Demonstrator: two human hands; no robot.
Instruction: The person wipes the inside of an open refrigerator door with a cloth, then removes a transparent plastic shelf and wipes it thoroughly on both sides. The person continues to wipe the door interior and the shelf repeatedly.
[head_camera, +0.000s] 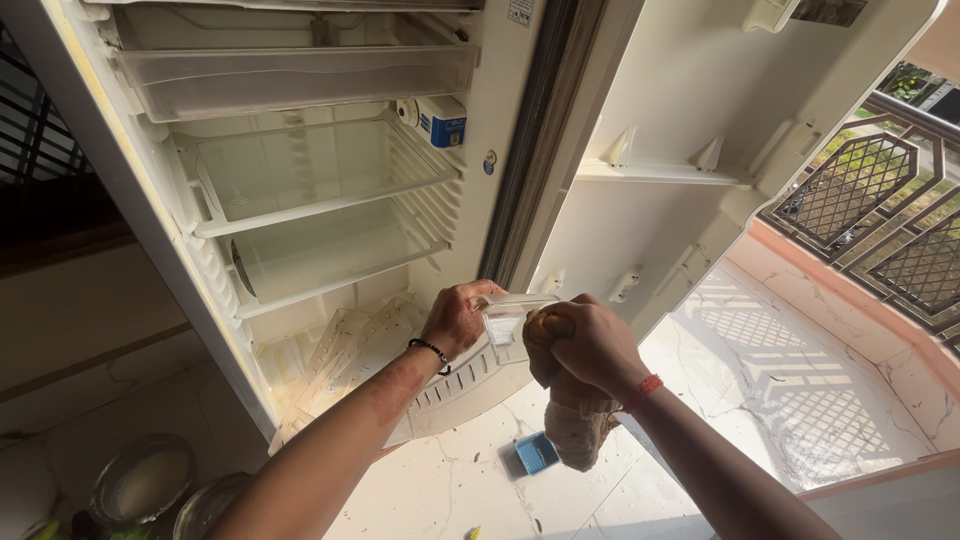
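In front of an open, emptied white fridge (300, 180), my left hand (455, 320) grips a small clear plastic fridge part (505, 320) at the lower front edge of the cabinet. A black bead bracelet sits on that wrist. My right hand (590, 345) is closed on a crumpled beige cloth (575, 425), pressing it against the plastic part. The cloth hangs down below my fist. A red band circles my right wrist.
The fridge door (700, 150) stands open to the right with bare white shelves. Clear shelves and a drawer (290, 80) remain inside. A small blue tray (536, 452) lies on the marble floor. Metal bowls (145, 480) sit lower left. A lattice railing (880, 210) runs at right.
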